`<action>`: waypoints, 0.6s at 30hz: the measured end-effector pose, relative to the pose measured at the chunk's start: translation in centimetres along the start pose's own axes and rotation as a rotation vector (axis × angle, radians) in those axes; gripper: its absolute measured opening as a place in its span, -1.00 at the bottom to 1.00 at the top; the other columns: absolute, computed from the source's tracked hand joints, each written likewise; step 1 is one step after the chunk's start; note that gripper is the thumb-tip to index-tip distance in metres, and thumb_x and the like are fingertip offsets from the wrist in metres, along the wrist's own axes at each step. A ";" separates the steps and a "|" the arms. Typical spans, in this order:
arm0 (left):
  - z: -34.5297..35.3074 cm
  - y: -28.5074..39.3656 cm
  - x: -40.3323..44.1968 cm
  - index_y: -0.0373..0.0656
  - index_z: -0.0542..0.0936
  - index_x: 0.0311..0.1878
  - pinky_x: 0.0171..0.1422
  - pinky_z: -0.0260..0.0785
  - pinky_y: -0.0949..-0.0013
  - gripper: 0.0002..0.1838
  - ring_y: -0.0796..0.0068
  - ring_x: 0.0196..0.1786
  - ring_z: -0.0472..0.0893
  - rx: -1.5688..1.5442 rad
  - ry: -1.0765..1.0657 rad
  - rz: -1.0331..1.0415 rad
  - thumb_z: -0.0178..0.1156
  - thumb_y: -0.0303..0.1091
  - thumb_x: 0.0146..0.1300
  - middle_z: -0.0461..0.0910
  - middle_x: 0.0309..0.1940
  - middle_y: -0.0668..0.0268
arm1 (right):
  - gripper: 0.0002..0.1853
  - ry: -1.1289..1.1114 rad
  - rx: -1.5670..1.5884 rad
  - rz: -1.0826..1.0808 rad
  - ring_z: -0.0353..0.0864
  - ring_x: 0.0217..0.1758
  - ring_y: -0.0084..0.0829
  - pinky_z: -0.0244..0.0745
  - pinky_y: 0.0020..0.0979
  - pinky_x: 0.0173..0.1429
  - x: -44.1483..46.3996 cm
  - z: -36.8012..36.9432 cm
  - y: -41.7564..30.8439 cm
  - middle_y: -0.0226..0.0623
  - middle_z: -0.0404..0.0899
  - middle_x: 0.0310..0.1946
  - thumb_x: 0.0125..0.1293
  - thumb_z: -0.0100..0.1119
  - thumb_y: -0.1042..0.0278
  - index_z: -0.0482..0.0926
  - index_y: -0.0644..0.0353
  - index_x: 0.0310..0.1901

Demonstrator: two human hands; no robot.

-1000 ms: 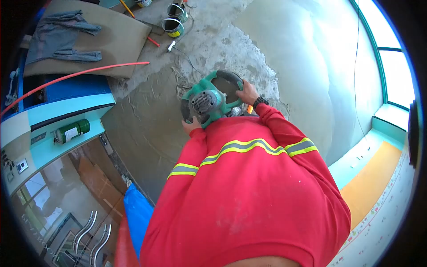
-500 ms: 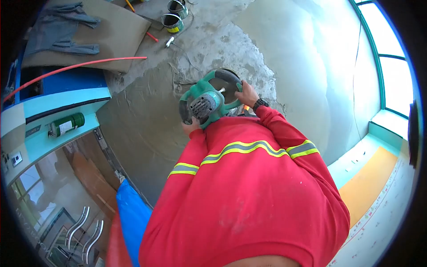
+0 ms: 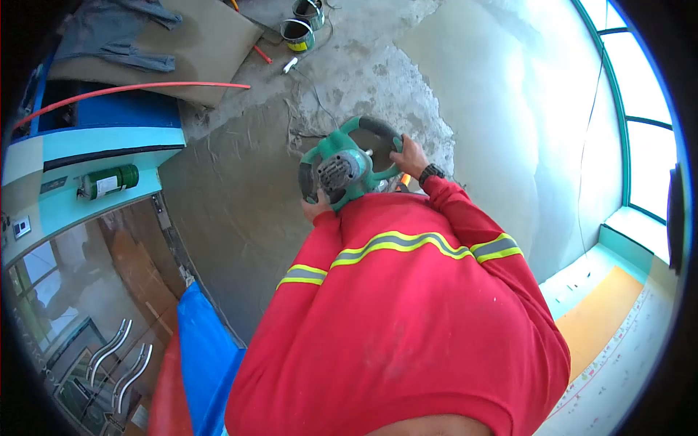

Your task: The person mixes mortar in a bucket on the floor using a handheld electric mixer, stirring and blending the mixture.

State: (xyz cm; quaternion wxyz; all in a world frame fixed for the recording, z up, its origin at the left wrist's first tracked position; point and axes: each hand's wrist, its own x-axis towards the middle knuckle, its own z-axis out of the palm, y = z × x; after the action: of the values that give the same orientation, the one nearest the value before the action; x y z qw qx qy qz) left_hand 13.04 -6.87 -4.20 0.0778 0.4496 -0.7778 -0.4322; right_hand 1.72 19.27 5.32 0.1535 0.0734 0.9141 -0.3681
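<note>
A green and black handheld electric mixer (image 3: 342,171) with looped handles is in front of my waist. My left hand (image 3: 317,208) is closed on the handle at its lower left, partly hidden by the machine. On the opposite side, my right hand (image 3: 411,157) grips the right handle, a dark watch (image 3: 431,172) on its wrist. Whatever lies under the mixer's motor housing is hidden from above. Beneath it spreads wet grey floor (image 3: 240,196), bordering a rough, paler patch (image 3: 407,87).
Two dark buckets (image 3: 297,36) stand at the top, near a white connector (image 3: 290,65) with a cable. A red hose (image 3: 167,85) crosses a cardboard sheet (image 3: 218,43) at upper left. A green cylinder (image 3: 109,182) and blue sheeting (image 3: 207,349) are at left; green-framed windows (image 3: 649,138) line the right.
The view has turned slightly, so the buckets and hose appear farther right. The mixer sits slightly farther right in view, with both my hands still on its handles.
</note>
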 end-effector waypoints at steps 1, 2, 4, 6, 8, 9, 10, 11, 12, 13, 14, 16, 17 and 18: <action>0.8 0.3 0.2 -0.41 0.46 -0.02 -0.02 0.37 0.12 -0.36 -0.03 -0.11 0.56 -0.013 0.021 0.002 0.34 -0.08 -0.07 0.57 -0.19 -0.10 | -0.57 -0.010 -0.010 0.007 0.53 -0.26 0.17 0.41 -0.03 -0.18 0.7 -0.4 0.0 0.21 0.51 -0.42 -0.10 0.18 0.25 0.38 0.41 -0.24; 0.4 0.0 -0.1 -0.40 0.47 -0.04 -0.04 0.38 0.13 -0.37 -0.03 -0.12 0.57 -0.008 0.039 0.000 0.34 -0.08 -0.08 0.57 -0.21 -0.09 | -0.57 -0.029 -0.012 0.028 0.53 -0.27 0.18 0.42 -0.03 -0.19 0.2 -0.3 0.1 0.21 0.51 -0.42 -0.10 0.18 0.25 0.38 0.41 -0.23; 0.6 -0.2 -0.3 -0.40 0.48 -0.06 -0.07 0.39 0.13 -0.38 -0.02 -0.16 0.58 0.024 0.048 -0.002 0.34 -0.09 -0.08 0.59 -0.24 -0.07 | -0.57 -0.012 -0.030 -0.012 0.53 -0.28 0.18 0.42 -0.04 -0.19 0.2 -0.4 0.2 0.21 0.51 -0.43 -0.10 0.17 0.26 0.38 0.40 -0.24; 0.8 -0.1 -0.2 -0.40 0.49 -0.07 -0.10 0.41 0.13 -0.39 -0.01 -0.19 0.60 -0.002 0.051 0.003 0.35 -0.10 -0.09 0.60 -0.27 -0.06 | -0.58 0.002 -0.029 -0.044 0.53 -0.28 0.18 0.42 -0.04 -0.19 0.4 -0.4 0.2 0.21 0.51 -0.44 -0.10 0.17 0.26 0.38 0.40 -0.24; 1.0 -0.7 -0.2 -0.40 0.50 -0.08 -0.12 0.42 0.12 -0.40 0.00 -0.22 0.60 -0.084 0.046 0.008 0.35 -0.11 -0.10 0.60 -0.28 -0.05 | -0.58 0.008 -0.012 -0.064 0.53 -0.28 0.18 0.42 -0.04 -0.19 0.2 -0.3 0.1 0.23 0.51 -0.45 -0.10 0.16 0.27 0.38 0.40 -0.24; 1.0 -1.1 -0.5 -0.40 0.50 -0.08 -0.12 0.42 0.12 -0.41 0.01 -0.22 0.61 -0.070 0.048 -0.012 0.35 -0.12 -0.10 0.60 -0.28 -0.05 | -0.59 0.001 -0.017 -0.062 0.53 -0.29 0.18 0.42 -0.03 -0.19 0.1 -0.3 0.0 0.23 0.51 -0.46 -0.10 0.16 0.27 0.38 0.41 -0.25; -0.1 -1.0 -1.0 -0.39 0.51 -0.09 -0.12 0.42 0.12 -0.41 0.03 -0.23 0.61 -0.044 0.047 -0.032 0.35 -0.12 -0.10 0.60 -0.28 -0.04 | -0.59 -0.010 -0.017 -0.051 0.53 -0.29 0.18 0.42 -0.03 -0.19 -0.6 0.1 0.0 0.23 0.50 -0.47 -0.10 0.16 0.27 0.38 0.42 -0.25; 0.4 0.0 -0.9 -0.39 0.51 -0.09 -0.12 0.42 0.13 -0.42 0.04 -0.23 0.61 -0.044 0.053 -0.051 0.35 -0.12 -0.10 0.60 -0.28 -0.04 | -0.59 -0.010 -0.028 -0.059 0.53 -0.29 0.18 0.42 -0.03 -0.19 0.2 -0.3 -0.1 0.23 0.50 -0.48 -0.10 0.15 0.27 0.38 0.42 -0.26; -0.3 0.2 -1.5 -0.39 0.51 -0.10 -0.12 0.43 0.13 -0.43 0.04 -0.22 0.61 -0.078 0.051 -0.053 0.36 -0.12 -0.10 0.60 -0.28 -0.04 | -0.58 -0.018 -0.036 -0.039 0.53 -0.31 0.18 0.42 -0.03 -0.20 0.1 -0.2 -0.1 0.22 0.50 -0.48 -0.11 0.15 0.27 0.38 0.42 -0.26; -0.3 0.1 -1.5 -0.39 0.52 -0.11 -0.12 0.43 0.14 -0.43 0.04 -0.22 0.61 -0.120 0.048 -0.047 0.36 -0.12 -0.10 0.60 -0.28 -0.04 | -0.58 -0.024 -0.036 -0.033 0.53 -0.31 0.18 0.42 -0.03 -0.20 0.1 -0.3 -0.3 0.21 0.50 -0.48 -0.11 0.15 0.27 0.37 0.42 -0.26; 0.2 0.4 -1.4 -0.39 0.52 -0.12 -0.12 0.43 0.14 -0.44 0.04 -0.22 0.61 -0.171 0.052 -0.044 0.36 -0.12 -0.10 0.60 -0.28 -0.04 | -0.58 -0.031 -0.042 -0.037 0.54 -0.31 0.18 0.42 -0.03 -0.20 0.8 -0.7 -0.7 0.21 0.50 -0.48 -0.11 0.15 0.27 0.37 0.42 -0.26; 0.1 -0.1 -1.2 -0.39 0.53 -0.13 -0.13 0.43 0.15 -0.45 0.03 -0.22 0.61 -0.125 0.067 -0.055 0.35 -0.12 -0.09 0.60 -0.28 -0.05 | -0.58 -0.046 -0.047 -0.045 0.54 -0.31 0.18 0.43 -0.03 -0.21 0.7 -0.6 -0.8 0.21 0.51 -0.48 -0.11 0.16 0.27 0.37 0.42 -0.25; 0.2 -0.5 -1.3 -0.39 0.53 -0.14 -0.13 0.43 0.15 -0.46 0.02 -0.22 0.61 -0.103 0.076 -0.063 0.35 -0.12 -0.08 0.60 -0.28 -0.06 | -0.58 -0.053 -0.056 -0.062 0.54 -0.31 0.17 0.43 -0.04 -0.20 0.8 -0.5 -0.6 0.21 0.51 -0.48 -0.11 0.16 0.26 0.37 0.41 -0.25; -0.3 -1.3 -1.5 -0.38 0.53 -0.13 -0.12 0.42 0.14 -0.44 0.01 -0.20 0.60 -0.065 0.065 -0.063 0.35 -0.10 -0.08 0.60 -0.27 -0.06 | -0.58 -0.059 -0.059 -0.069 0.54 -0.31 0.17 0.43 -0.04 -0.20 0.1 -0.1 -0.4 0.21 0.51 -0.47 -0.10 0.16 0.26 0.37 0.41 -0.25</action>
State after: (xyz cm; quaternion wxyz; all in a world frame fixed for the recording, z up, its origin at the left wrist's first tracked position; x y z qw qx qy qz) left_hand 14.91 -6.18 -4.52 0.1037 0.4847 -0.7461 -0.4446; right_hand 1.51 19.02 5.64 0.1699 0.0263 0.9216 -0.3480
